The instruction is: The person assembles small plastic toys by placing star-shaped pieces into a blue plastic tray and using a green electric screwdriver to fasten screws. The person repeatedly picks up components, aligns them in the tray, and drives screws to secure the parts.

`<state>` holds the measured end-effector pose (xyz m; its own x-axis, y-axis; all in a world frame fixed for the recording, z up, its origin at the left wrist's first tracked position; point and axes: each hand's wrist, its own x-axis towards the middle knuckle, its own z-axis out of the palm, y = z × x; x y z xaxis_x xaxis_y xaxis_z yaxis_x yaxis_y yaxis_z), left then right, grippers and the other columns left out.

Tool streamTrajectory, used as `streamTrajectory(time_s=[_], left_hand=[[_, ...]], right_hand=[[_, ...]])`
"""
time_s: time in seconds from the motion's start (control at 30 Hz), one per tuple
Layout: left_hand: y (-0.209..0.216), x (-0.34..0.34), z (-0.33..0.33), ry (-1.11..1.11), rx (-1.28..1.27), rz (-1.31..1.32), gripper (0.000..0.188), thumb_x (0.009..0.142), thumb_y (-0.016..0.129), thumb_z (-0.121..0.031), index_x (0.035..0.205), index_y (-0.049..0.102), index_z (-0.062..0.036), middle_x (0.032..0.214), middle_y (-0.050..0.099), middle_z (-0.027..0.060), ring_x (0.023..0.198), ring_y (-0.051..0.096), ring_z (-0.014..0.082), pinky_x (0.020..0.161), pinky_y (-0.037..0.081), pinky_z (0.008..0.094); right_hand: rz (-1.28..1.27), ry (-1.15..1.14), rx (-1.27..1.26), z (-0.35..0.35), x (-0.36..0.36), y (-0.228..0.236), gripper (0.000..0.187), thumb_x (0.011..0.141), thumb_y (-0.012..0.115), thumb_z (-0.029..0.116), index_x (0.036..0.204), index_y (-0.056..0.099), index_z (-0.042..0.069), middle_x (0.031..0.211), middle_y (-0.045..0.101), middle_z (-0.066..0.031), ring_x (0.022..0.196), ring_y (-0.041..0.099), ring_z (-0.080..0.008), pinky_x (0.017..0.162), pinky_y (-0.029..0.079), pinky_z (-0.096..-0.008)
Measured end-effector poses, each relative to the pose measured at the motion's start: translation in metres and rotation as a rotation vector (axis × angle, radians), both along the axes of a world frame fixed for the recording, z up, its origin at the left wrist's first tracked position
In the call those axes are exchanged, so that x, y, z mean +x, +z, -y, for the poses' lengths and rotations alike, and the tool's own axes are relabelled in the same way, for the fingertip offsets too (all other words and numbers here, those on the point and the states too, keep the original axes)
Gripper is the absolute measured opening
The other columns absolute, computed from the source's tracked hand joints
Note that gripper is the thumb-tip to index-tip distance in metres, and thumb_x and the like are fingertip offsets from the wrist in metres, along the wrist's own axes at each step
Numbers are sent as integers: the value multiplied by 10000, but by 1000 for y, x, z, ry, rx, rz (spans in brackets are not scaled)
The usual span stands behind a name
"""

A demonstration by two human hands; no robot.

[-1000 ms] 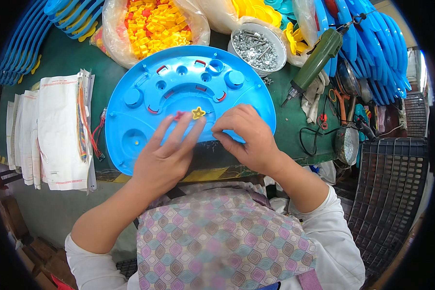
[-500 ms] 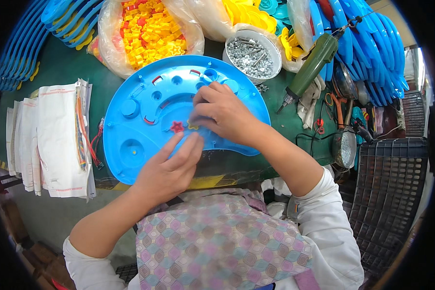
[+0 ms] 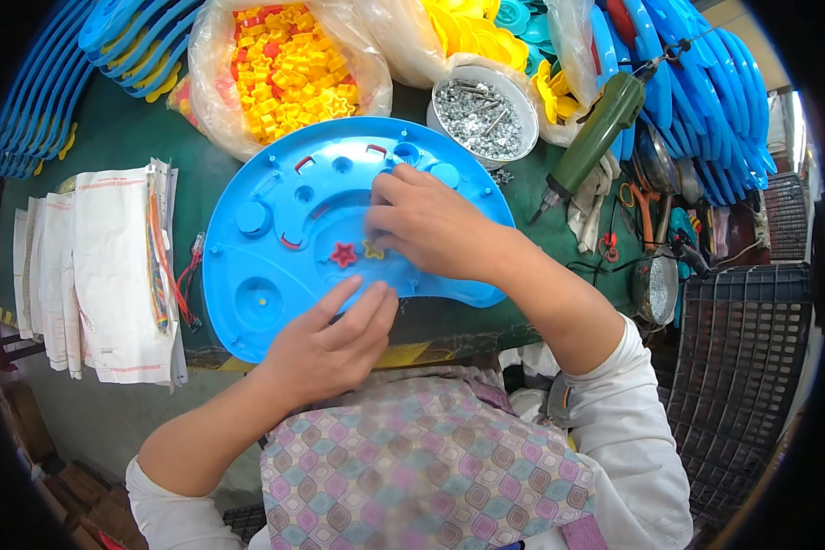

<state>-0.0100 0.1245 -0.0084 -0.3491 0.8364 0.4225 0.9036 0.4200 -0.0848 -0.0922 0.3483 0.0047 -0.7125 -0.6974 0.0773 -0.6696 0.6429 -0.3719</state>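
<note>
A blue moulded plastic panel (image 3: 247,247) with a curved outline lies on the bench, its posts and recesses facing up. Near its middle sit a red star-shaped piece (image 3: 343,255) and, beside it, a yellow star-shaped piece (image 3: 373,249). My right hand (image 3: 431,223) reaches over the panel with curled fingers just above the yellow star. Its fingertips are blurred and partly hidden, so anything they pinch cannot be made out. My left hand (image 3: 333,344) is at the panel's near edge, fingers stretched out below the red star and holding nothing visible.
Behind the panel stand a bag of yellow and red star pieces (image 3: 293,73) and a white bowl of screws (image 3: 486,115). A green electric screwdriver (image 3: 600,133) hangs at right. Papery white packets (image 3: 110,275) stand at left. Blue panels (image 3: 706,101) are stacked far right.
My left hand has drawn back a little from the red star. More of the yellow star shows beneath my right fingers. The panel appears slightly lower and further right in the picture.
</note>
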Motion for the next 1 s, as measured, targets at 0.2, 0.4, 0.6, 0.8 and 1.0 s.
streamTrajectory(time_s=[0.2, 0.4, 0.6, 0.8, 1.0], left_hand=[[12, 3, 2, -10, 158, 127, 74, 832, 671, -111, 879, 719, -80, 1209, 682, 79, 1272, 546, 246, 1101, 460, 420], [21, -18, 13, 412, 689, 882, 178, 785, 775, -39, 948, 719, -84, 1169, 653, 109, 1102, 626, 256, 863, 518, 374], [36, -25, 27, 295, 1260, 1891, 195, 990, 679, -148, 1094, 722, 10, 1097, 704, 81, 962, 640, 133, 806, 531, 285], [56, -27, 64, 488, 1019, 1490, 221, 972, 693, -135, 1161, 721, -23, 1030, 705, 68, 917, 673, 144, 760, 550, 291], [28, -52, 139, 1147, 419, 478, 159, 890, 761, -134, 945, 694, -1, 874, 701, 127, 703, 665, 235, 661, 527, 337]], right_hand=[[72, -23, 94, 10, -4, 9, 97, 842, 737, 151, 905, 701, 88, 988, 581, -99, 1025, 551, -309, 877, 487, -416], [13, -11, -317, 14, 0, 16, 211, 820, 772, 114, 1003, 672, 86, 988, 610, -96, 1014, 569, -306, 865, 483, -425], [-12, 84, -578, 36, 22, 35, 222, 827, 792, 97, 1020, 682, 87, 918, 638, -66, 856, 597, -285, 728, 480, -406], [25, 10, -599, 45, 26, 30, 177, 836, 784, 38, 985, 695, 71, 933, 683, -69, 869, 659, -268, 735, 530, -361], [224, -60, -558, 40, 29, 29, 171, 850, 779, 20, 990, 689, 61, 917, 696, -90, 858, 691, -272, 730, 545, -356]])
